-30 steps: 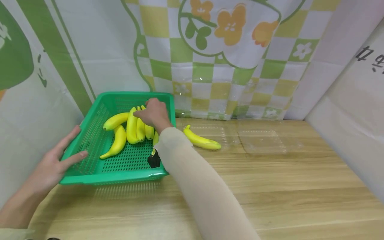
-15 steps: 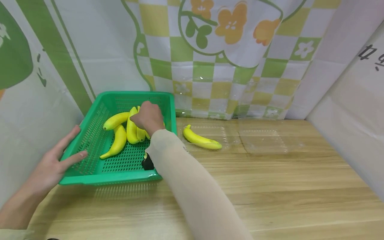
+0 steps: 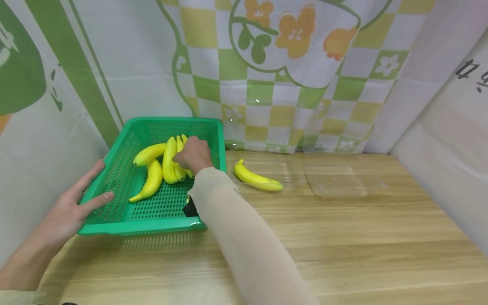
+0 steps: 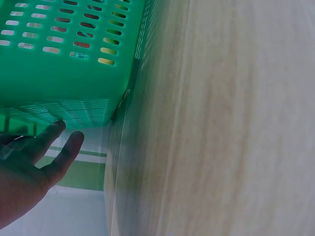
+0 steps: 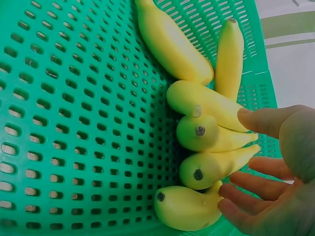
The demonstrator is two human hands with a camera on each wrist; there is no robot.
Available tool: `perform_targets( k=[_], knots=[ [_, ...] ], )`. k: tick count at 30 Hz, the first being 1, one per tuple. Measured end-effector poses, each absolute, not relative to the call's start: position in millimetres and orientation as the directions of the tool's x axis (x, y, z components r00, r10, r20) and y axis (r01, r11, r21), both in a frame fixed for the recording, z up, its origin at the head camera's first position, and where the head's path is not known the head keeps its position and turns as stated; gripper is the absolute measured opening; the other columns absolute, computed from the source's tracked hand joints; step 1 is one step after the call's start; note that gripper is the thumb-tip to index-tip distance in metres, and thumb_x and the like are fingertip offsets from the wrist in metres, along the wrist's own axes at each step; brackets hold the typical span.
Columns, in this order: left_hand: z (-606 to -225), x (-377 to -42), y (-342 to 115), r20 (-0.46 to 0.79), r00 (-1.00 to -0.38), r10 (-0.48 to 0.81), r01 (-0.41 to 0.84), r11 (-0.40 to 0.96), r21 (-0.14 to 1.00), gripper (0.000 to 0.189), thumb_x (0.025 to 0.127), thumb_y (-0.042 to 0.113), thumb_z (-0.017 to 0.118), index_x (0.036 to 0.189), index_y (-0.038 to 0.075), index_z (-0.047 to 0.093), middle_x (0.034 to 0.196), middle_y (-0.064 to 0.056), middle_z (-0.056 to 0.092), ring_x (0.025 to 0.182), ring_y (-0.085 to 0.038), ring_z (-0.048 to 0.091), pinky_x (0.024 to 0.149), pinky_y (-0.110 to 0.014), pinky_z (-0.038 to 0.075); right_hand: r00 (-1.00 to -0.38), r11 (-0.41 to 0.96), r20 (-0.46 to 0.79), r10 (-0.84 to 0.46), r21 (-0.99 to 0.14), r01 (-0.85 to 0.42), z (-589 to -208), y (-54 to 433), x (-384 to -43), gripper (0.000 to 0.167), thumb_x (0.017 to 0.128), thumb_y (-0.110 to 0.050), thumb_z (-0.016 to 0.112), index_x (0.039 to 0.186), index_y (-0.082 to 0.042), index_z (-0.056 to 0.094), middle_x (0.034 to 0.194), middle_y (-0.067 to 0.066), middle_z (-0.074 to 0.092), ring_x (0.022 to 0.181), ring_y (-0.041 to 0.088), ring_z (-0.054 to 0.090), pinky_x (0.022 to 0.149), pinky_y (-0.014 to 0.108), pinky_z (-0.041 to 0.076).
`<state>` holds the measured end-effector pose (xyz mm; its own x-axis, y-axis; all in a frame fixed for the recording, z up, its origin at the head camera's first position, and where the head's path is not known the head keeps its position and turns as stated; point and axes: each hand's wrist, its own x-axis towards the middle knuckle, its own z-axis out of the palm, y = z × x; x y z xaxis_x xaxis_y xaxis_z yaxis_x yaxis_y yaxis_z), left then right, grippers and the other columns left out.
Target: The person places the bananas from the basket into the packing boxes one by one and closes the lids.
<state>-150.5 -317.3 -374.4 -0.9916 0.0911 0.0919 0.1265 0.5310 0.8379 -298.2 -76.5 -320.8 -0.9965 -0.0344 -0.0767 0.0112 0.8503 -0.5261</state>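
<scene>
A green plastic basket [image 3: 145, 227] with perforated walls holds several yellow bananas [image 3: 151, 182]. At its left side my left hand [image 3: 72, 209] holds the rim, the thumb over the edge and the other fingers along the outer wall. My right hand [image 3: 195, 154] reaches into the basket over a row of bananas at the right. In the right wrist view its thumb touches one banana [image 5: 206, 101], and loosely bent, spread fingers touch another banana [image 5: 189, 209] near its narrow end. Between these lie two more bananas, dark tips toward the basket floor.
Right of the basket, a single banana [image 3: 257, 178] lies in a clear plastic container [image 3: 284, 169]. Another clear container [image 3: 335, 180] stands farther right. Both are on the wooden table [image 3: 343, 250]. A checked, flowered sheet [image 3: 259, 101] hangs behind. A small black object [image 3: 189, 208] shows beside the right sleeve.
My right hand shifted left over the row of bananas, then slightly back right and toward me. The left hand keeps its place on the basket.
</scene>
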Motion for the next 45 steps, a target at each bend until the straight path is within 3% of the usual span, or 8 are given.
perform_targets(
  k=[7, 13, 19, 24, 31, 34, 39, 45],
  knots=[
    [-374.0, -150.0, -315.7, 0.098, -0.992, 0.081, 0.126, 0.533, 0.836, 0.077, 0.113, 0.025, 0.052, 0.171, 0.039, 0.002, 0.172, 0.030, -0.004, 0.162, -0.010, -0.003, 0.095, 0.009, 0.019, -0.994, 0.869, -0.097, -0.042, -0.495, 0.012, -323.8, -76.7, -296.5, 0.026, 0.094, -0.033, 0.081, 0.101, -0.011, 0.072, 0.097, 0.002, 0.070, 0.078, 0.014, 0.062, 0.063, 0.025, 0.054],
    [-373.3, -149.0, -315.2, 0.101, -0.992, 0.078, 0.127, 0.533, 0.836, 0.077, 0.113, 0.025, 0.052, 0.170, 0.043, 0.002, 0.171, 0.032, -0.002, 0.162, -0.010, -0.004, 0.095, 0.009, 0.017, -0.993, 0.885, -0.092, -0.070, -0.464, -0.019, -326.6, -78.1, -297.4, 0.012, 0.097, -0.022, 0.075, 0.095, -0.011, 0.069, 0.090, 0.002, 0.066, 0.074, 0.016, 0.059, 0.059, 0.025, 0.051],
    [-373.3, -150.2, -316.2, 0.093, -0.992, 0.085, 0.124, 0.541, 0.832, 0.077, 0.113, 0.026, 0.051, 0.170, 0.043, 0.002, 0.172, 0.031, -0.003, 0.155, 0.006, 0.005, 0.094, 0.007, 0.025, -0.991, 0.899, -0.117, -0.064, -0.438, -0.007, -326.3, -79.3, -297.9, 0.011, 0.097, -0.023, 0.074, 0.096, -0.012, 0.069, 0.094, 0.003, 0.066, 0.078, 0.017, 0.060, 0.062, 0.026, 0.051],
    [-374.8, -151.4, -317.6, 0.094, -0.992, 0.085, 0.125, 0.548, 0.827, 0.077, 0.113, 0.026, 0.052, 0.169, 0.044, 0.002, 0.172, 0.032, -0.003, 0.151, 0.012, 0.009, 0.093, 0.007, 0.027, -0.989, 0.910, -0.130, -0.065, -0.414, -0.005, -326.3, -79.4, -297.9, 0.013, 0.098, -0.025, 0.074, 0.100, -0.012, 0.070, 0.099, 0.003, 0.068, 0.082, 0.017, 0.060, 0.064, 0.026, 0.052],
    [-376.8, -151.8, -318.2, 0.102, -0.991, 0.085, 0.132, 0.542, 0.830, 0.077, 0.113, 0.026, 0.052, 0.169, 0.044, 0.002, 0.170, 0.035, -0.002, 0.161, -0.006, -0.004, 0.095, 0.009, 0.018, -0.987, 0.918, -0.144, -0.073, -0.395, -0.011, -326.6, -79.6, -297.0, 0.017, 0.098, -0.028, 0.075, 0.103, -0.013, 0.071, 0.098, 0.001, 0.068, 0.082, 0.016, 0.060, 0.067, 0.026, 0.052],
    [-376.7, -151.5, -317.9, 0.101, -0.991, 0.082, 0.130, 0.540, 0.831, 0.077, 0.113, 0.026, 0.052, 0.169, 0.044, 0.002, 0.170, 0.036, -0.002, 0.161, -0.007, -0.004, 0.095, 0.009, 0.018, -0.987, 0.925, -0.131, -0.091, -0.379, -0.035, -326.9, -80.1, -297.0, 0.017, 0.098, -0.028, 0.074, 0.104, -0.013, 0.070, 0.098, 0.001, 0.068, 0.083, 0.015, 0.060, 0.068, 0.026, 0.052],
    [-378.8, -152.7, -319.3, 0.113, -0.990, 0.081, 0.139, 0.535, 0.833, 0.077, 0.113, 0.025, 0.052, 0.169, 0.044, 0.003, 0.170, 0.035, -0.001, 0.156, 0.006, 0.001, 0.097, 0.009, 0.019, -0.987, 0.925, -0.122, -0.107, -0.375, -0.054, -326.7, -80.2, -295.9, 0.018, 0.099, -0.028, 0.073, 0.108, -0.013, 0.068, 0.100, 0.001, 0.067, 0.085, 0.015, 0.060, 0.069, 0.025, 0.052],
    [-378.0, -153.4, -318.8, 0.105, -0.991, 0.080, 0.131, 0.537, 0.833, 0.077, 0.113, 0.024, 0.053, 0.171, 0.039, 0.004, 0.174, 0.026, 0.000, 0.141, 0.019, 0.026, 0.089, 0.005, 0.035, -0.985, 0.929, -0.132, -0.114, -0.365, -0.058, -326.3, -82.2, -295.9, 0.022, 0.100, -0.028, 0.070, 0.116, -0.014, 0.066, 0.104, 0.001, 0.068, 0.087, 0.015, 0.060, 0.070, 0.025, 0.052]
  ],
)
